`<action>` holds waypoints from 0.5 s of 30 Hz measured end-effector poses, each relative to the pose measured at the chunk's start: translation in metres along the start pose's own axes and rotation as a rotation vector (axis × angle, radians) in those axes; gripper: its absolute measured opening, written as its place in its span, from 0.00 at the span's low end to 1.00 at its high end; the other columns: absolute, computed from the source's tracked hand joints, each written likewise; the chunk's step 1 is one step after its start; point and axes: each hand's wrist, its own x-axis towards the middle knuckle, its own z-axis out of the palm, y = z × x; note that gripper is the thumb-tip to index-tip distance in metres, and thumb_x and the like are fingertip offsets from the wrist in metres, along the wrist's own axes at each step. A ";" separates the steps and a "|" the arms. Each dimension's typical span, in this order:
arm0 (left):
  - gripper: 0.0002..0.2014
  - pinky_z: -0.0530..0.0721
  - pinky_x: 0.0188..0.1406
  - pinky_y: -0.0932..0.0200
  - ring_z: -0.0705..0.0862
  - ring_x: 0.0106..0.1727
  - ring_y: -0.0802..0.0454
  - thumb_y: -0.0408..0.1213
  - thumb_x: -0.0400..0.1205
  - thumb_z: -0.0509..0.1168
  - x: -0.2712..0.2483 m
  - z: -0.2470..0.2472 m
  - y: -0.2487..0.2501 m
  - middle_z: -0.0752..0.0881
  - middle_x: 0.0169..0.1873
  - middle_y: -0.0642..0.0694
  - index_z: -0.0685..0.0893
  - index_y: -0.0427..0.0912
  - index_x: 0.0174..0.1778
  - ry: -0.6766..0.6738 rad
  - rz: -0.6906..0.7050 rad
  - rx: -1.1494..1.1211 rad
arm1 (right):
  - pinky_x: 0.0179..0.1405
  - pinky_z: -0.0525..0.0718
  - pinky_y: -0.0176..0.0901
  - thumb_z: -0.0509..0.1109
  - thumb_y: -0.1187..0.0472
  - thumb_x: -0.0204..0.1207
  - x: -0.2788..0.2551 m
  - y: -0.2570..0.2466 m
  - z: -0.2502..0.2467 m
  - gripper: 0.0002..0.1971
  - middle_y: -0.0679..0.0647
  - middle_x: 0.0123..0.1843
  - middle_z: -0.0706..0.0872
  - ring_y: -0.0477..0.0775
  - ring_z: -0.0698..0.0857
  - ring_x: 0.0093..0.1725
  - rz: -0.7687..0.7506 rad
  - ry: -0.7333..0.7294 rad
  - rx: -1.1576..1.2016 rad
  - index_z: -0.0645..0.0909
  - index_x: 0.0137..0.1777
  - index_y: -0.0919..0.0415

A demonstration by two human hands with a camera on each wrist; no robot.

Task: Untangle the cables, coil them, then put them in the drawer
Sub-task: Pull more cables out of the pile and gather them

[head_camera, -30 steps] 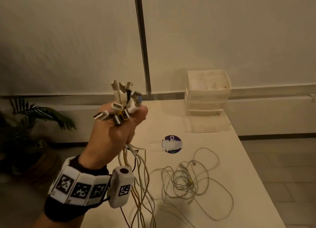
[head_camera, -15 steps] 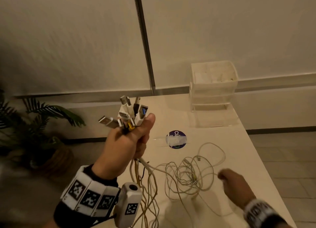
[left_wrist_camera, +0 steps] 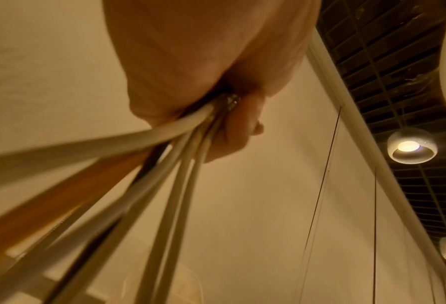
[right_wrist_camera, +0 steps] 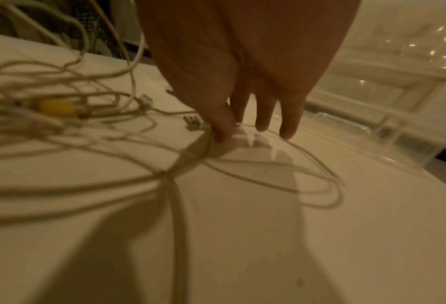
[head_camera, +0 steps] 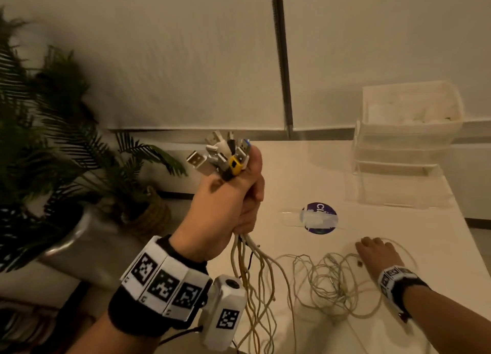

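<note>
My left hand (head_camera: 225,202) is raised above the table's left edge and grips a bundle of cables just below their plugs (head_camera: 225,154), which fan out above the fist; one plug is yellow. In the left wrist view the cords (left_wrist_camera: 164,148) run down out of the fist (left_wrist_camera: 203,61). They trail to a tangled pile of thin white cables (head_camera: 326,279) on the white table (head_camera: 438,234). My right hand (head_camera: 374,252) reaches down onto the pile's far right side; its straight fingertips (right_wrist_camera: 221,131) touch a cable loop (right_wrist_camera: 281,176) on the tabletop. A clear plastic drawer unit (head_camera: 406,130) stands at the back right.
A round blue sticker under tape (head_camera: 318,218) lies mid-table. Potted palm plants (head_camera: 53,141) stand on the floor left of the table. A dark vertical pole (head_camera: 281,61) runs up the wall behind. The table's right edge (head_camera: 475,260) drops to a tiled floor.
My right hand has come into view and moved forward onto the cable pile. The left hand keeps gripping the plug bundle, and the view has shifted slightly left and down.
</note>
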 end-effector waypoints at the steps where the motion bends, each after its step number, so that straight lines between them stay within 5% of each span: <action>1: 0.23 0.55 0.16 0.63 0.59 0.16 0.55 0.55 0.79 0.60 0.001 -0.002 -0.002 0.63 0.16 0.48 0.74 0.41 0.25 0.007 -0.002 -0.010 | 0.73 0.66 0.56 0.58 0.61 0.80 -0.003 0.002 0.002 0.22 0.53 0.75 0.71 0.59 0.68 0.75 0.012 0.038 -0.039 0.67 0.74 0.52; 4: 0.23 0.53 0.18 0.60 0.57 0.17 0.54 0.54 0.80 0.59 0.007 -0.003 -0.009 0.63 0.17 0.48 0.73 0.40 0.27 0.007 -0.002 -0.012 | 0.71 0.66 0.54 0.57 0.61 0.80 -0.008 0.019 -0.003 0.19 0.52 0.70 0.75 0.57 0.71 0.72 0.094 -0.020 -0.068 0.69 0.71 0.53; 7: 0.22 0.53 0.18 0.60 0.56 0.18 0.54 0.53 0.81 0.60 0.016 -0.001 -0.014 0.62 0.18 0.49 0.75 0.39 0.29 -0.012 0.001 -0.070 | 0.56 0.76 0.46 0.58 0.59 0.81 -0.006 0.045 -0.031 0.14 0.56 0.65 0.76 0.57 0.79 0.63 0.178 -0.087 0.150 0.72 0.65 0.58; 11: 0.20 0.53 0.17 0.63 0.54 0.19 0.55 0.53 0.79 0.64 0.029 0.010 -0.019 0.61 0.19 0.51 0.80 0.38 0.33 -0.024 -0.006 -0.090 | 0.40 0.76 0.44 0.60 0.60 0.82 -0.013 0.073 -0.098 0.07 0.61 0.56 0.84 0.61 0.83 0.47 0.346 0.036 0.443 0.77 0.52 0.62; 15: 0.17 0.52 0.20 0.61 0.54 0.21 0.53 0.46 0.84 0.64 0.040 0.021 -0.019 0.58 0.22 0.48 0.85 0.34 0.44 -0.022 0.012 -0.096 | 0.26 0.72 0.43 0.58 0.61 0.83 -0.047 0.079 -0.170 0.12 0.61 0.37 0.83 0.57 0.77 0.29 0.386 0.181 0.947 0.80 0.48 0.68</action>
